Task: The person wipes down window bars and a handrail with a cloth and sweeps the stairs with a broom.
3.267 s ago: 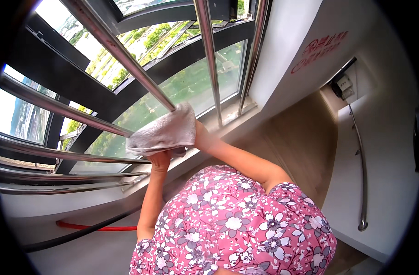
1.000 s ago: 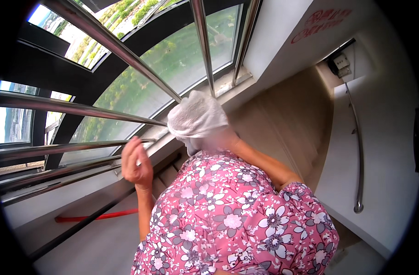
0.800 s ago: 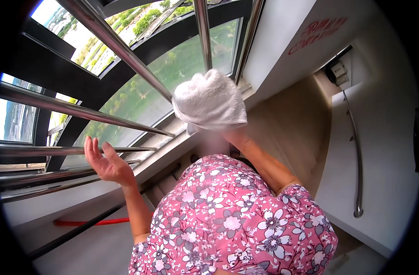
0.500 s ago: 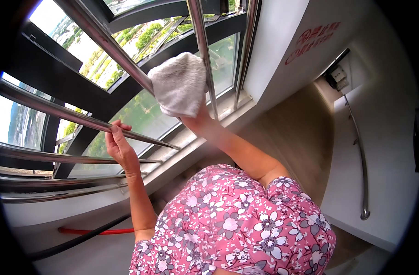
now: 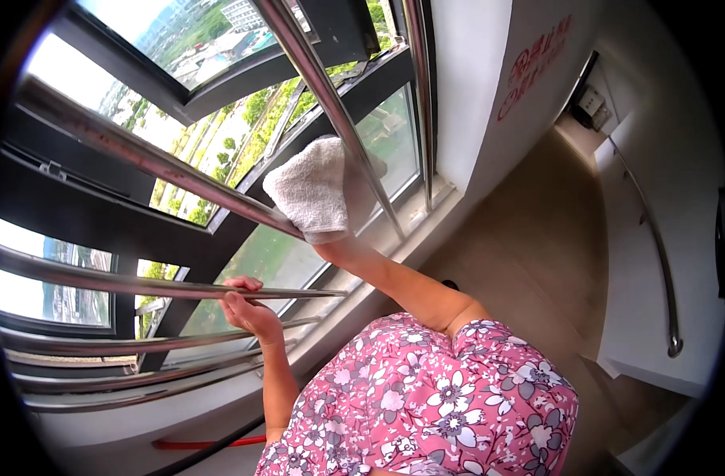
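My right hand (image 5: 336, 248) is mostly hidden under a greyish-white towelling cloth (image 5: 305, 189); only the wrist side shows. It is closed around the cloth, which lies against the lower end of a slanting metal bar (image 5: 160, 165). Close by on the right, another shiny bar (image 5: 330, 95) runs past the cloth. My left hand (image 5: 250, 308) is wrapped around a lower metal bar (image 5: 140, 285), with the thumb on the near side and fingertips behind it.
Dark-framed windows (image 5: 100, 186) stand behind the bars, some panes tilted outward. Below runs a pale sill (image 5: 410, 238). A white wall (image 5: 473, 87) with red markings rises at right. Beyond the brown floor (image 5: 529, 230), a curved handrail (image 5: 656, 246) is fixed to a low wall. A red hose-like line (image 5: 207, 443) lies lower left.
The view has tilted, so bars, hands and cloth sit lower in the picture. My right hand stays with the cloth at the slanting bar; my left hand keeps its hold on the lower bar.
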`<state>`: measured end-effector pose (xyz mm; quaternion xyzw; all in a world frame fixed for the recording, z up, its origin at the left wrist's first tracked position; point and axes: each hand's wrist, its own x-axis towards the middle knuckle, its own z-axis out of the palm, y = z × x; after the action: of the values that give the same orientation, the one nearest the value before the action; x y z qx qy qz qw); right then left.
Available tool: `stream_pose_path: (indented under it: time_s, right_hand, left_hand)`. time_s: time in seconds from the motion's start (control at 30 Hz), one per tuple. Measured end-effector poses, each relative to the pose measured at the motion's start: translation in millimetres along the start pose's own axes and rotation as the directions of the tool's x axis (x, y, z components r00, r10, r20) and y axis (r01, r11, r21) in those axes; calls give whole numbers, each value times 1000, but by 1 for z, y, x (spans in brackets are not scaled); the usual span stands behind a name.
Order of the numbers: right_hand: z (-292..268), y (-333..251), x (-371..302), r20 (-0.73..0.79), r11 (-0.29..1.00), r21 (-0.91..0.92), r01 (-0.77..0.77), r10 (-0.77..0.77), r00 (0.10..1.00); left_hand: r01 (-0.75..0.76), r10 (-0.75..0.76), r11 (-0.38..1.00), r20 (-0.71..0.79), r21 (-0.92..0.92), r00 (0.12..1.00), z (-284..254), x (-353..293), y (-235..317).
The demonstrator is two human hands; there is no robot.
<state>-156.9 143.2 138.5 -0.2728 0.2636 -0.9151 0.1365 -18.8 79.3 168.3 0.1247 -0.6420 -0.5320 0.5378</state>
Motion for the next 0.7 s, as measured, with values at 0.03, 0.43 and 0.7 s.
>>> stream_pose_path:
  time_s: [0.03, 0.43, 0.7]
  right_hand:
    - [-3, -8, -1, 130, 806, -550, 220, -178, 975]
    - [-56, 0, 43, -9, 798, -469, 377, -432, 902]
    - [-121, -94, 76, -141, 184, -982, 49, -877, 459]
  left_hand:
    - [0, 1, 1000, -33, 29, 999, -1, -3, 0]
    - [-129, 130, 991, 7, -42, 992, 39, -46, 17]
    - [-124, 132, 990, 131, -69, 983, 45, -74, 7]
